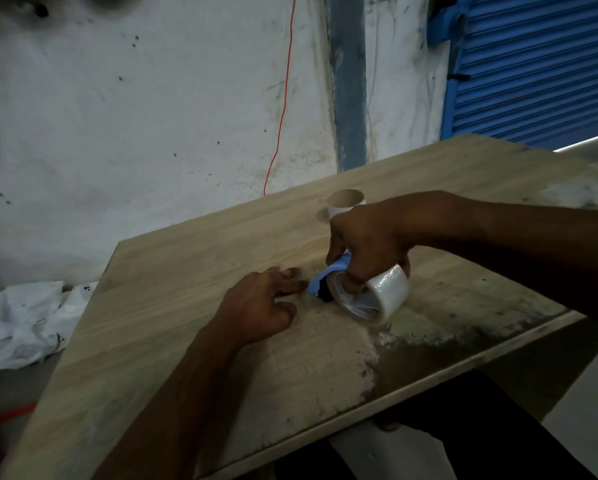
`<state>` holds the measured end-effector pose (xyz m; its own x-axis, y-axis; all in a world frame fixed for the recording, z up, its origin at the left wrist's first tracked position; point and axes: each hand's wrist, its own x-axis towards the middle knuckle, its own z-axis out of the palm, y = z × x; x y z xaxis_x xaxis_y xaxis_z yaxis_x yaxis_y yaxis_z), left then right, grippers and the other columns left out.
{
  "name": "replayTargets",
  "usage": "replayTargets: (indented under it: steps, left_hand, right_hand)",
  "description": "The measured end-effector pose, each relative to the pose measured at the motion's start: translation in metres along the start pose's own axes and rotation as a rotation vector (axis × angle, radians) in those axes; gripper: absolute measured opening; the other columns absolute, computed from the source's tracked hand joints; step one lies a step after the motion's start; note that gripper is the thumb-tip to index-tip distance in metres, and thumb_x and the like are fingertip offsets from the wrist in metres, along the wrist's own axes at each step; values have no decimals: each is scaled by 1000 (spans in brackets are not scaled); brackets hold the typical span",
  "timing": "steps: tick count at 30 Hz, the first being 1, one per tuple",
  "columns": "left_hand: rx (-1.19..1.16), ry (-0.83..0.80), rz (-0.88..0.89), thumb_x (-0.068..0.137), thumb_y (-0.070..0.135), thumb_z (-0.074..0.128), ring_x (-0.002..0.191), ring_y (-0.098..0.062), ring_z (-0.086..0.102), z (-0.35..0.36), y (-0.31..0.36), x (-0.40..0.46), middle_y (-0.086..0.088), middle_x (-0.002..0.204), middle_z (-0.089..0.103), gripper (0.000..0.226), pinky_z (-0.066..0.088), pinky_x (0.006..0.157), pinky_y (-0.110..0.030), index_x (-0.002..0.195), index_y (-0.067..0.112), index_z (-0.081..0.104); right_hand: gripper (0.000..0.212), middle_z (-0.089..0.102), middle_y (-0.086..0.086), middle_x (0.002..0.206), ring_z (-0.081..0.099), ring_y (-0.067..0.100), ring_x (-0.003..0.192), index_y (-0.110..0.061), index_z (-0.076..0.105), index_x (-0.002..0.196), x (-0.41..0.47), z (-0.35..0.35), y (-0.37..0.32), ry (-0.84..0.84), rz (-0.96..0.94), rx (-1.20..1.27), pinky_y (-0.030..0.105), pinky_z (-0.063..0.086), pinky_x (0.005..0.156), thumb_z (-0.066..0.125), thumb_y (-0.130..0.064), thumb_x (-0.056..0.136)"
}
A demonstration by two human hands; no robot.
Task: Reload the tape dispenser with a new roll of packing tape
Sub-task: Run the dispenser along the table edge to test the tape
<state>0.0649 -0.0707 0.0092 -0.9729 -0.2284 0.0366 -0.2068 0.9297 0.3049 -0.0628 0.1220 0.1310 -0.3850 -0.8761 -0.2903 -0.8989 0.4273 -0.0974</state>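
Observation:
A roll of clear packing tape (385, 292) sits in a light blue tape dispenser (325, 278) lying on the wooden table (172, 289). My right hand (366, 240) comes from the right and grips the dispenser from above, fingers curled over the roll's core. My left hand (262, 306) rests flat on the table just left of the dispenser, fingertips at its blue front end, holding nothing. Much of the dispenser is hidden under my right hand. An empty cardboard core (344, 204) stands upright behind my right hand.
The table's far corner meets a stained white wall (152, 116) with a hanging red wire (283, 98). A blue shutter (540, 64) is at the upper right. Crumpled white plastic (27, 323) lies on the floor to the left. The near right tabletop is dirty.

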Motion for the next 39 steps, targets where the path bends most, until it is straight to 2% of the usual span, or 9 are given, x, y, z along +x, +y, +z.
replayTargets:
  steps: [4,8,14,18,21,25,28,33,39]
  left_hand:
    - [79,-26,-11,69,42,51,148,-16,39,-3,9,-2,25,158,41,70,46,112,-46,138,54,55]
    - [40,-14,-29,72,39,57,138,-10,51,-4,9,-2,25,155,45,67,49,109,-39,137,53,57]
    - [-198,41,63,76,2,60,142,-7,47,3,16,-2,13,152,53,81,38,121,-39,148,39,52]
    - [-199,-62,114,66,27,37,152,-5,30,23,11,7,19,158,44,86,19,124,-63,147,55,43]
    - [-186,-71,121,66,39,35,155,-5,23,26,5,10,16,161,40,83,10,125,-64,145,62,39]
    - [-203,-96,99,78,49,55,156,-4,19,22,17,8,18,160,40,65,5,125,-64,143,50,51]
    - [-157,-113,100,82,39,63,157,-5,15,18,25,4,20,161,36,60,2,124,-67,140,51,54]
    - [-129,-129,77,73,36,55,157,-5,13,10,35,-1,23,162,32,69,1,123,-67,141,49,53]
    - [-128,-117,71,79,39,58,157,-5,14,10,36,-5,23,162,32,63,7,123,-66,139,54,50]
  right_hand:
    - [53,74,3,103,73,23,90,-20,74,120,-22,4,4,-73,36,58,47,64,75,81,-41,71]
    - [49,74,-3,116,67,13,99,-27,73,124,-49,25,4,87,8,-26,35,59,90,72,-49,81]
    - [48,74,-9,116,63,8,87,-34,72,125,-52,37,9,258,38,101,30,58,83,71,-53,81]
    - [42,77,-9,102,66,6,81,-33,77,112,-47,39,7,249,23,120,30,58,77,66,-60,82]
    - [43,76,-8,96,68,14,85,-31,77,108,-45,38,5,212,21,78,33,58,78,67,-64,82]
    - [80,70,-2,125,66,18,107,-34,61,133,-47,39,7,150,66,98,29,52,87,61,-85,72]
    - [105,66,4,125,62,20,106,-33,33,153,-62,50,12,356,95,170,31,48,82,68,-83,68]
    - [47,69,-5,101,65,18,92,-31,65,121,-75,67,6,550,14,49,31,49,73,65,-61,85]
    - [56,69,-4,125,62,14,105,-27,68,128,-70,46,3,322,43,136,25,49,85,71,-59,82]
